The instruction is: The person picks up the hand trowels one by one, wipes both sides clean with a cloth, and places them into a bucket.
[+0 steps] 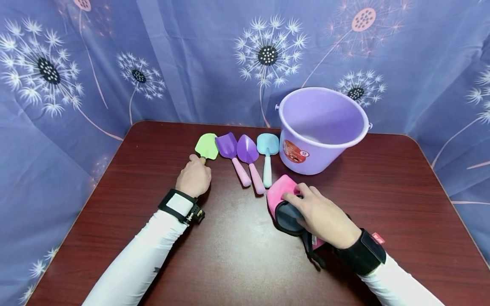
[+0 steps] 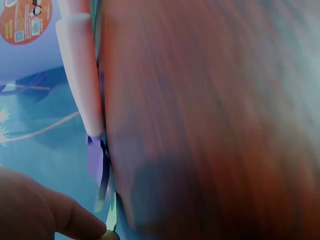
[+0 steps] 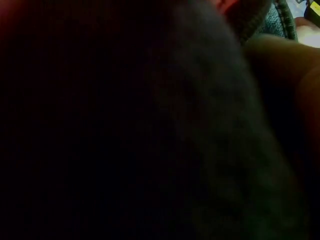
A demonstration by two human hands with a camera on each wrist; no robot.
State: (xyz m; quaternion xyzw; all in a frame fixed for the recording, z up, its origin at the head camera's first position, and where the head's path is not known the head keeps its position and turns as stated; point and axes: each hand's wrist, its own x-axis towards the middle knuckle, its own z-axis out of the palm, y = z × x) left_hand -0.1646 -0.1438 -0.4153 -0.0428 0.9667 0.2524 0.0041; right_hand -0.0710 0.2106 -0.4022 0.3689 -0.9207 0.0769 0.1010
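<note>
My left hand (image 1: 194,176) grips the handle of a toy shovel with a lime-green blade (image 1: 207,146); most of the handle is hidden in the fist. In the left wrist view, the thumb and a finger (image 2: 60,215) pinch the tip of that handle at the bottom edge. With curled fingers, my right hand (image 1: 323,214) holds a pink item (image 1: 281,191) with a dark grey padded part and a black strap, lying on the table; its kind is unclear. The right wrist view is mostly dark, filled by blurred dark fabric (image 3: 210,120).
Right of the green shovel lie two toy shovels with purple blades (image 1: 227,145) (image 1: 247,148) and pink handles, then a light-blue shovel (image 1: 267,144). A large lilac bucket (image 1: 306,155) stands upright behind the right hand. Dandelion-print cloth (image 1: 203,63) hangs behind the brown table (image 1: 229,263).
</note>
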